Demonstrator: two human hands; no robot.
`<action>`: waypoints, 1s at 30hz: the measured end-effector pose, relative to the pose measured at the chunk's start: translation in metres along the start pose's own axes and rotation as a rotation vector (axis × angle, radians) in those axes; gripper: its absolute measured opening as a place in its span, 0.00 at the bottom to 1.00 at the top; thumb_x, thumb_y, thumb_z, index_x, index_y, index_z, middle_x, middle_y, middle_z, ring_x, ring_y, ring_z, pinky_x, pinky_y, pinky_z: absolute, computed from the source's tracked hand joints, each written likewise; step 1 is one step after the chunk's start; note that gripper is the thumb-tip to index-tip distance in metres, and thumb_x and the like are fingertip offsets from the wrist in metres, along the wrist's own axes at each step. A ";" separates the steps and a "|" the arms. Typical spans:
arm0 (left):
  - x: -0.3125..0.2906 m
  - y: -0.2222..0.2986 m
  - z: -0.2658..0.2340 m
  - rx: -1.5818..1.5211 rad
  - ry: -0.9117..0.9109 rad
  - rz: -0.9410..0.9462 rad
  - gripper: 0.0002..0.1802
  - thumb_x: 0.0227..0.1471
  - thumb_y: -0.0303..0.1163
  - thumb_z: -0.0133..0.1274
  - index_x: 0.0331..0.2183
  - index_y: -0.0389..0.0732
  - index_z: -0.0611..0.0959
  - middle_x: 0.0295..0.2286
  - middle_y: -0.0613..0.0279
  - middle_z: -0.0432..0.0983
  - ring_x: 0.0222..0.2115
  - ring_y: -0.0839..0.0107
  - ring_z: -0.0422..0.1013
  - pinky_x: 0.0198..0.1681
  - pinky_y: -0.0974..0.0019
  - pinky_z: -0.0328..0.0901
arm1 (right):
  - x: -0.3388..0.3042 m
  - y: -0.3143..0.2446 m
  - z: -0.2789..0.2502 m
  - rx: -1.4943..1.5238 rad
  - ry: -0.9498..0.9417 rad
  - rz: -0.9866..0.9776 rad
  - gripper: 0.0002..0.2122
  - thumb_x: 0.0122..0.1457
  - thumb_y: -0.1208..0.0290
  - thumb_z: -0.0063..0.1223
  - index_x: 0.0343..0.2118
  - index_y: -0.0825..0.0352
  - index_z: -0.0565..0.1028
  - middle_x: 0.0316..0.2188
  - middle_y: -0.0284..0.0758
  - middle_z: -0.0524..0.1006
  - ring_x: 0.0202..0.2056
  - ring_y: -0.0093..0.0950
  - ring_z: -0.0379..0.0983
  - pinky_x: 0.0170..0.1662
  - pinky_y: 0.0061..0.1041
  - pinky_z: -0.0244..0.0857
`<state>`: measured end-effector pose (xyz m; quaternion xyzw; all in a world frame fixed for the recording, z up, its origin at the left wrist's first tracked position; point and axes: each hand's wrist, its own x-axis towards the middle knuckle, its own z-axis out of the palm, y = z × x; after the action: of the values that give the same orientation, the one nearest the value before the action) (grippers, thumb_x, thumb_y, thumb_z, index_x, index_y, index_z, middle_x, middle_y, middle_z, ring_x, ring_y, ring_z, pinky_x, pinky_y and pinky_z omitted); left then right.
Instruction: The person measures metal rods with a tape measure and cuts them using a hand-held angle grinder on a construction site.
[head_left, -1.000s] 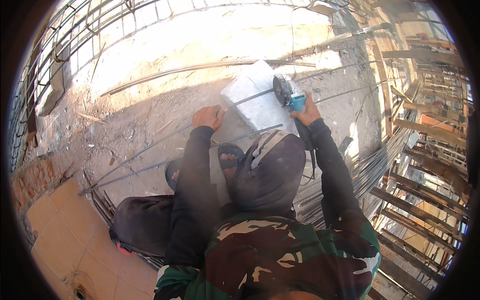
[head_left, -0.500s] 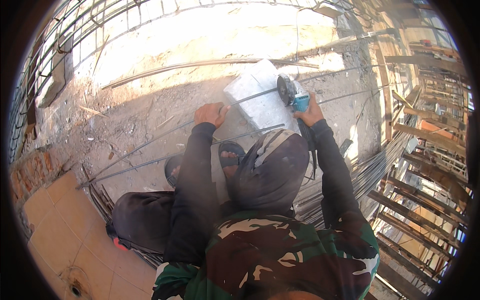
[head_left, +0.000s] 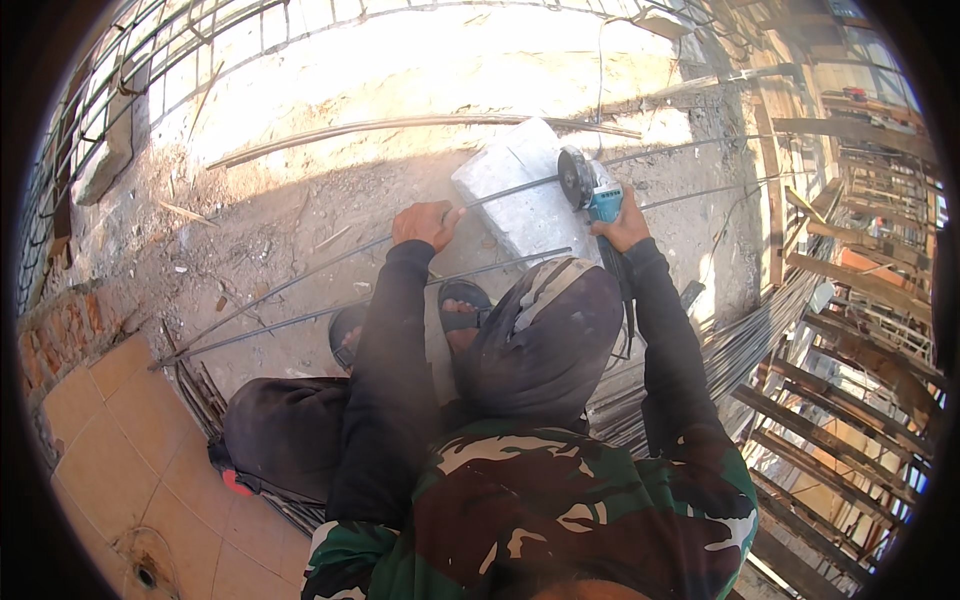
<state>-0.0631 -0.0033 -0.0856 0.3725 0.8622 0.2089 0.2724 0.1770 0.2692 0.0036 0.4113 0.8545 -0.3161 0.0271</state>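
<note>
My right hand [head_left: 626,222] is closed round the body of a teal angle grinder [head_left: 605,203]. The grinder's disc [head_left: 575,178] stands at a steel rebar [head_left: 512,190] lying across a pale concrete block [head_left: 530,215]. Whether the disc touches the bar I cannot tell. My left hand [head_left: 427,224] grips that same rebar left of the block, its fingers wrapped round it. Nearer my feet, a second rebar [head_left: 470,270] runs from the lower left, its end resting by the block's near edge.
Several long thin rods [head_left: 400,124] lie on the ground beyond the block. A bundle of steel bars [head_left: 745,335] stretches along my right, beside wooden scaffolding planks [head_left: 850,420]. Orange tiles [head_left: 135,430] are at the lower left, and a rebar cage [head_left: 110,90] stands at the upper left.
The whole view has shifted very slightly. Both hands, the grinder and the rebar keep nearly the same positions relative to the block.
</note>
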 end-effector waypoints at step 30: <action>0.000 0.000 0.001 0.026 0.007 0.028 0.27 0.55 0.57 0.45 0.27 0.45 0.84 0.22 0.50 0.78 0.29 0.51 0.76 0.33 0.51 0.68 | 0.016 -0.019 -0.007 -0.040 -0.060 0.075 0.46 0.33 0.69 0.70 0.59 0.65 0.55 0.47 0.50 0.73 0.49 0.45 0.71 0.54 0.32 0.63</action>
<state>-0.0622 -0.0032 -0.0867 0.3876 0.8604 0.2026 0.2616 0.1544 0.2755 0.0142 0.4325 0.8435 -0.3101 0.0727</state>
